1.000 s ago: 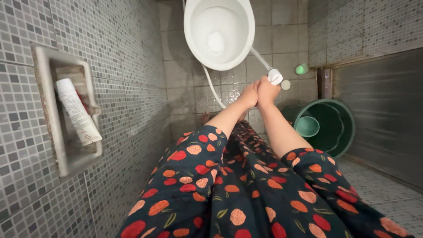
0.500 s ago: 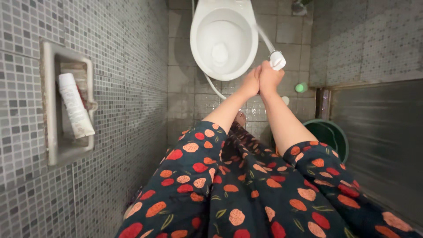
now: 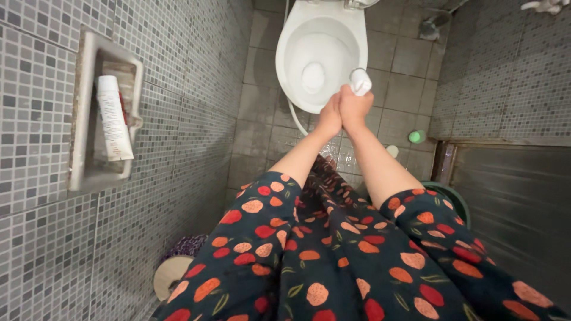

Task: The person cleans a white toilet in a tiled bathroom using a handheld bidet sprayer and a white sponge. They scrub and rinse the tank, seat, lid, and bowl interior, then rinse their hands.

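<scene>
Head view, grip: a white spray nozzle is held in the right hand, fingers closed round its handle; only the nozzle's head shows above the fist.
Head view, left hand: the left hand is pressed flat against the side of the right hand; whether it also grips the handle cannot be told.
Head view, nozzle position: the nozzle is held at the rim of the white toilet bowl, its head over the bowl's right edge.
Head view, change: a second ago the joined hands were seen below and to the right of the bowl, clear of it; half a second ago they were at its lower right edge; now they overlap the rim, so the nozzle has been carried towards the bowl.
Head view, hose: a white hose is seen curving on the floor below the bowl, just left of the grip.
Head view, left of the grip: a wall niche with a white tube is set well apart.
Head view, right of the grip: a green cap lies on the tiles.
Head view, below the grip: a green bucket is partly hidden by the sleeve.
</scene>
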